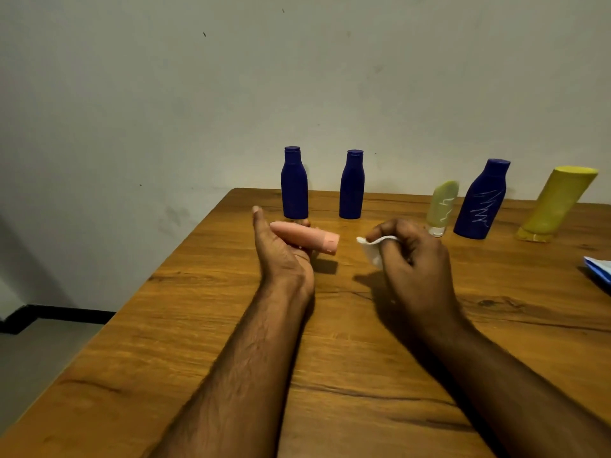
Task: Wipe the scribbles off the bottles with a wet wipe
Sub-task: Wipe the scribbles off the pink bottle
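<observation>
Pink bottle (305,239) lies sideways in left hand (281,249), palm up above tabletop (231,342), thumb raised, fingers curled under it. Right hand (416,259) just beside, knuckles up, pinching white wet wipe (372,247).

Wooden table (198,342) against pale scuffed wall (165,94) — grey floor (39,358), black skirting (66,314), dim light.

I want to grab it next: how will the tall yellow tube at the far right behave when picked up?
The yellow tube stands on its narrow cap with the wide end up, so a nudge probably tips it. It looks like soft plastic, likely to give when squeezed. Its smooth surface may be a bit slippery.
</observation>
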